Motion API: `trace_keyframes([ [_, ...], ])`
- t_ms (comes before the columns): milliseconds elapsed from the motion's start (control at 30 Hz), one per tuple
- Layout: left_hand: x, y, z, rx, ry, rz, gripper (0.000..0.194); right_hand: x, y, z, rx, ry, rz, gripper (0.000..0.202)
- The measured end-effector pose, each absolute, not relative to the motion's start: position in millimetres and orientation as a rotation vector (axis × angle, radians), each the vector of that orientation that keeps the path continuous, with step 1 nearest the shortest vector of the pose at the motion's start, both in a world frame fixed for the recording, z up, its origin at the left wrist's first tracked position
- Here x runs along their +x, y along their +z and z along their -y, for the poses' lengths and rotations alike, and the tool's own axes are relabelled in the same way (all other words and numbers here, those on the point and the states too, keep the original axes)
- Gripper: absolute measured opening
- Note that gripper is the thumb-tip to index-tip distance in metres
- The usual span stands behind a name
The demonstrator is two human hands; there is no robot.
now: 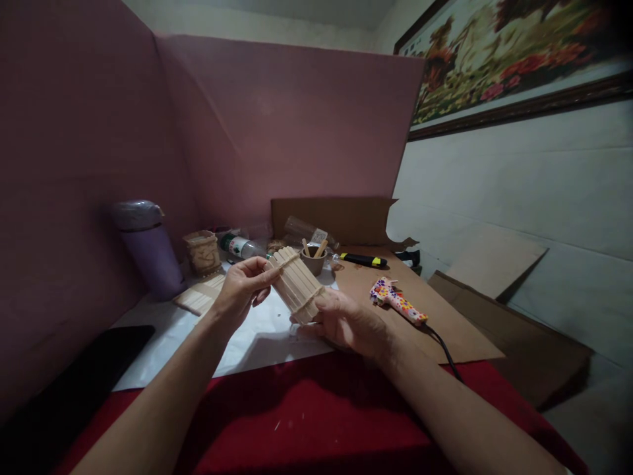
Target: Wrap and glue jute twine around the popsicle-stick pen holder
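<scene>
Between my two hands is a popsicle-stick piece (298,285), several pale wooden sticks side by side with a band of twine-like cord near each end. It is tilted above the table. My left hand (247,285) pinches its upper left edge with thumb and fingers. At its lower right end, the thumb of my right hand (346,321) lies on top while the other fingers go underneath, partly hidden. Behind the piece stands a small grey cup (313,264) with wooden sticks in it. Left of my left hand lies a flat panel of sticks (202,295).
A flower-patterned glue gun (398,300) with a black cord and a black-yellow utility knife (363,260) lie on cardboard (445,330) at right. Plastic bottles (242,246), a tub (202,251) and a purple flask (151,254) stand or lie at the back left. Red cloth (297,415) covers the front.
</scene>
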State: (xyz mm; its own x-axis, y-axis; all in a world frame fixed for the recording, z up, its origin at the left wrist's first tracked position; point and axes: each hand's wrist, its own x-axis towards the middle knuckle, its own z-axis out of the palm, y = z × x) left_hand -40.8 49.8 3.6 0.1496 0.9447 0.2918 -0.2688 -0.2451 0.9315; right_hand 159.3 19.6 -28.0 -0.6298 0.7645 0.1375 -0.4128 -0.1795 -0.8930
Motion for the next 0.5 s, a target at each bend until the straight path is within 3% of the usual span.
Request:
trace_keyframes([
  [300, -41.6, 4.4, -49.4, 1.314, 1.383, -0.77, 0.025, 158.5, -27.5, -25.5, -0.495, 1.76, 1.27, 0.046],
  [500, -41.5, 5.0, -49.3, 1.351, 1.379, -0.812, 0.027, 156.7, -28.9, -26.9, -0.616, 1.539, 1.261, 0.064],
])
